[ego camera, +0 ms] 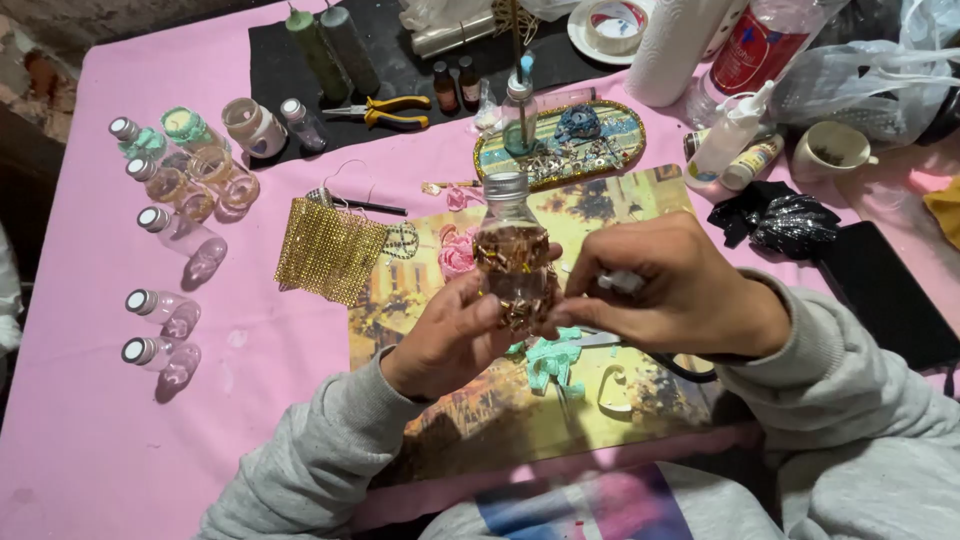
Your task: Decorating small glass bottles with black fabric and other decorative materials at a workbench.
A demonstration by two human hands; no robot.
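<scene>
My left hand (pixel 450 335) grips a small clear glass bottle (pixel 512 255) from below; the bottle has a silver cap and glittery gold and brown bits stuck around its body. My right hand (pixel 670 290) touches the bottle's right side with its fingertips and pinches a small white object (pixel 622 282). Both hands hover above a yellow picture mat (pixel 620 215) on the pink tablecloth (pixel 120 420). A mint green ribbon piece (pixel 553 358) lies on the mat just under the hands. A pink fabric rose (pixel 457 252) sits left of the bottle.
Several small capped bottles (pixel 165 310) lie at the left. A gold mesh patch (pixel 328 248) lies beside the mat. An oval tray of trinkets (pixel 560 140), yellow-handled pliers (pixel 385 110), a tape roll (pixel 612 25), a white squeeze bottle (pixel 730 135) and a cup (pixel 832 150) stand at the back. A black phone (pixel 885 295) lies right.
</scene>
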